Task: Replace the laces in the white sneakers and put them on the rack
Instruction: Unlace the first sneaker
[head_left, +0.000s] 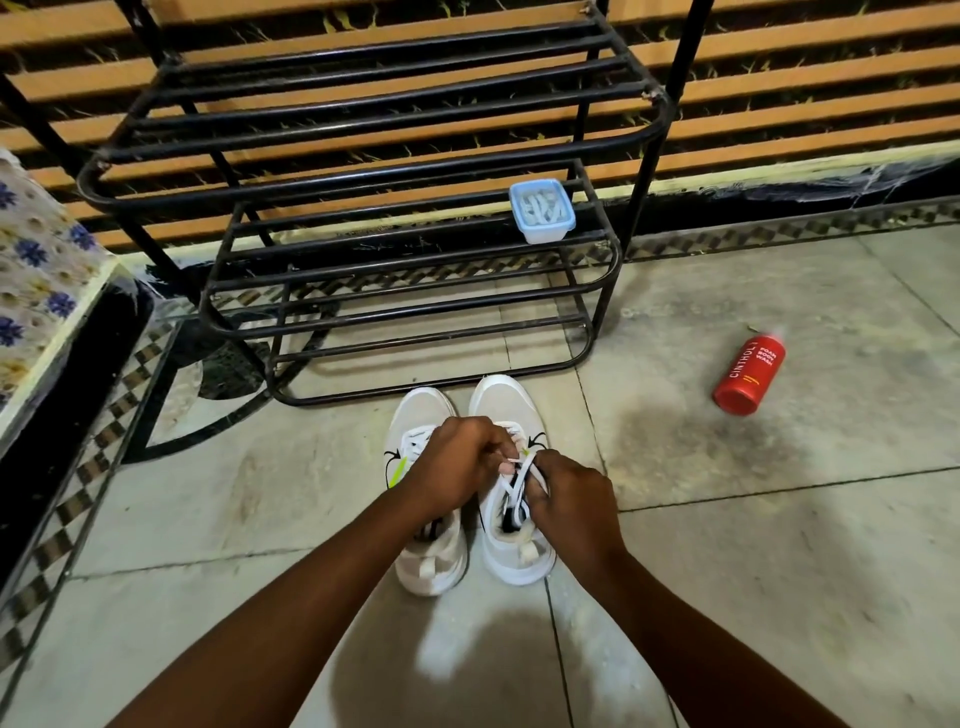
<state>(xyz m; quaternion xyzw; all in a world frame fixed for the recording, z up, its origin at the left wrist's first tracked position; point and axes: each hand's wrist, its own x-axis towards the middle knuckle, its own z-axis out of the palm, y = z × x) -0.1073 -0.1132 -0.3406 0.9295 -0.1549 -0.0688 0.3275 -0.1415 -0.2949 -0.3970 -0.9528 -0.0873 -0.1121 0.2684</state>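
Two white sneakers stand side by side on the floor, toes toward the rack: the left sneaker (423, 410) and the right sneaker (501, 402). Both hands work over the right sneaker's tongue. My left hand (452, 465) reaches across from the left and pinches its white lace (514, 480). My right hand (569, 491) grips the same lace from the right side. The black metal shoe rack (374, 140) stands just beyond the toes. A small clear box (542, 210) with a blue rim, holding white laces, sits on the rack's middle shelf.
A red body wash bottle (749, 374) lies on the tiled floor to the right. A surface with a flowered cloth (36, 260) fills the left edge. Behind the rack runs a slatted wall.
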